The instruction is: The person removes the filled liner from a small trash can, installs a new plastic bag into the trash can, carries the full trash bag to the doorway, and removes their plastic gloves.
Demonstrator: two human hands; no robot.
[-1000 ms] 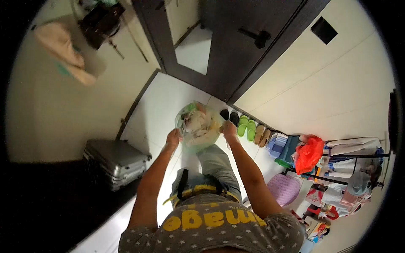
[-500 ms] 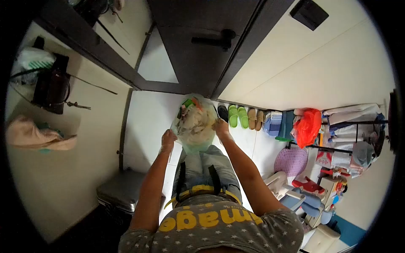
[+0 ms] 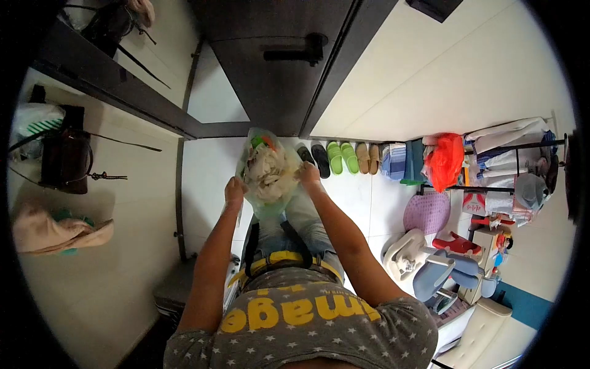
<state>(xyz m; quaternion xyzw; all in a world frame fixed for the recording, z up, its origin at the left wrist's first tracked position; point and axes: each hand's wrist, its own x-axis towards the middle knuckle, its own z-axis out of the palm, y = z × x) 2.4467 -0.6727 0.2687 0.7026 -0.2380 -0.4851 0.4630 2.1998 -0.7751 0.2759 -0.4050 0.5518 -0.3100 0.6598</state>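
Note:
A thin translucent greenish plastic bag (image 3: 270, 200) filled with crumpled whitish waste hangs in front of my legs. Orange and green scraps show near the top of its contents. My left hand (image 3: 235, 190) grips the bag's left edge, fingers closed. On the opposite side, my right hand (image 3: 310, 176) is closed on the right edge. The bag's mouth is held wide between both hands, so the contents show from above.
Ahead stands a dark door (image 3: 276, 92) with a black handle (image 3: 298, 54). Along the right wall are black slippers (image 3: 320, 161), green clogs (image 3: 342, 158) and brown slippers (image 3: 369, 158). A grey suitcase (image 3: 175, 289) is at left; a blue-grey chair (image 3: 433, 277) is at right.
The view has shifted, with the door and slippers now further left in the frame. Both hands still hold the bag, which appears slightly narrower.

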